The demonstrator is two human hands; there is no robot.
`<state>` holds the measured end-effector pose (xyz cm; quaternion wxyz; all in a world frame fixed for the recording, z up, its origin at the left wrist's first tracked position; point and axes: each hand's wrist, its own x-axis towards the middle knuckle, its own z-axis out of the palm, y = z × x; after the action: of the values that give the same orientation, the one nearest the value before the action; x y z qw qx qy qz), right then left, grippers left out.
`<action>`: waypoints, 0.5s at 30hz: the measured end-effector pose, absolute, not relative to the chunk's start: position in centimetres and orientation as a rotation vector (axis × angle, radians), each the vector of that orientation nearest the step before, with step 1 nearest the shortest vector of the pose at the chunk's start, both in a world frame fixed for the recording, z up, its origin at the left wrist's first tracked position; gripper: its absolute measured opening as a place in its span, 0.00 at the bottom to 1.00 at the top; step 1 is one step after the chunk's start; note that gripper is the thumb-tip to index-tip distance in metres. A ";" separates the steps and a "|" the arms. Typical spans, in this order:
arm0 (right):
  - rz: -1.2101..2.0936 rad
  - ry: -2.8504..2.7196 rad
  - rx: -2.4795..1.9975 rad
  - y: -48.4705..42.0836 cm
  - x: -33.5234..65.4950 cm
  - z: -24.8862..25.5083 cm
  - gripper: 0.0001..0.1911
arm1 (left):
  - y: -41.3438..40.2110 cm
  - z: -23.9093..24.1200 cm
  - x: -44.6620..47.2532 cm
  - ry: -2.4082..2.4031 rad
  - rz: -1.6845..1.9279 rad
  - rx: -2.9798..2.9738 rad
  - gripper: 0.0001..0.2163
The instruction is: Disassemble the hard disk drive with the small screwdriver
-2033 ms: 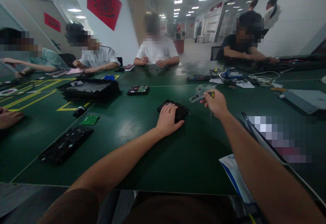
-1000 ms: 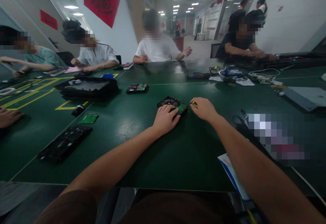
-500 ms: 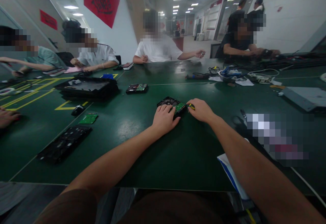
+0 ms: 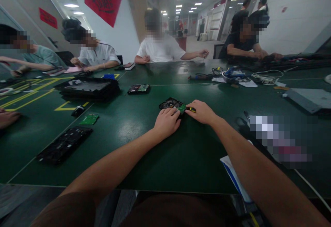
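Note:
A black hard drive [image 4: 169,103] lies on the green table [image 4: 186,151] with a green circuit board [image 4: 182,108] on its near right corner. My left hand [image 4: 166,122] rests on the drive's near edge, fingers curled over it and the board. My right hand [image 4: 203,112] is closed around a small black and yellow screwdriver [image 4: 191,109], whose tip points left at the board.
Another hard drive [image 4: 139,89], a black tray [image 4: 88,88], a loose green board [image 4: 89,119], a black panel [image 4: 64,144] and a mouse [image 4: 77,111] lie to the left. Cables and tools [image 4: 232,75] sit far right. A blue-white packet [image 4: 235,175] lies near right. Several people sit around.
My right hand came down from holding the circuit board in the air and set the board on the drive. It then slid left with the screwdriver toward the board. My left hand stayed on the drive.

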<state>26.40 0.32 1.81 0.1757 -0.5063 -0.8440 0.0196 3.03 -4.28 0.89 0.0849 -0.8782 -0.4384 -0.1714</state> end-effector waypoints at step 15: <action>-0.021 -2.353 -1.607 0.5 26.9 2.2 0.18 | -4.0 0.9 3.1 -1.373 -0.500 -2.558 0.14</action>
<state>26.90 0.51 2.20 0.1455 -0.5579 -0.8170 -0.0072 3.12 -4.01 0.88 0.0976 -0.8642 -0.4638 -0.1689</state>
